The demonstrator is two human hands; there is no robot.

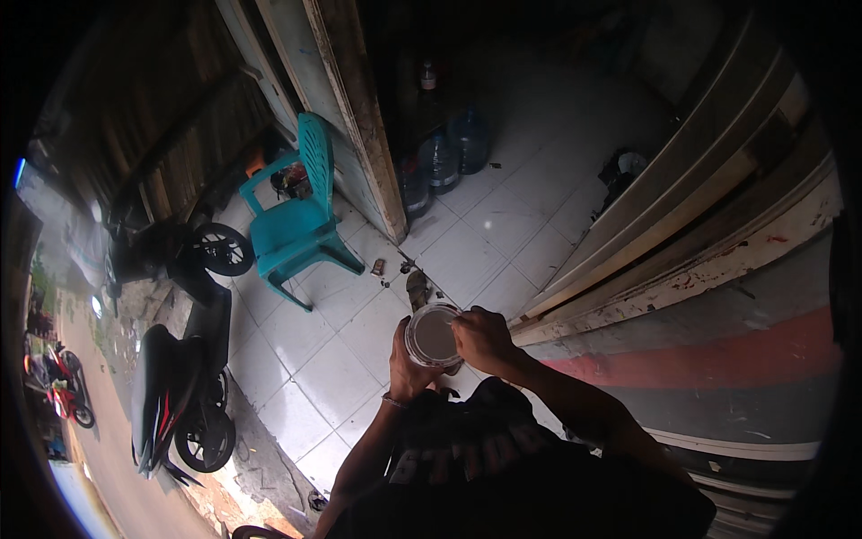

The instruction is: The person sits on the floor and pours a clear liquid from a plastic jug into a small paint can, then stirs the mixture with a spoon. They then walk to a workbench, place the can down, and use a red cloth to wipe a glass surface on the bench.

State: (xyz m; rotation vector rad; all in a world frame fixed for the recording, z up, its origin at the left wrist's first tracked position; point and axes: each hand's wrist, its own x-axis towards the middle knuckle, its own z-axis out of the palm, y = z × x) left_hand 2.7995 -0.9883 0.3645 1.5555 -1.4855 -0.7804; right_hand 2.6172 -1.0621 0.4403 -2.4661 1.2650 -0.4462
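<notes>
Tiled flr (310, 382); tub (431, 336) btwn L/R fingers (463, 332).

1 round container (431, 337), pale-rimmed, grey-faced

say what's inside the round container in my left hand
The round container shows a flat greyish surface, contents or lid unclear; anything beneath is hidden. Your right hand covers part of its right side.

Head-worn fisheye view, wide, facing steeply down, hands (483, 341) near
</notes>
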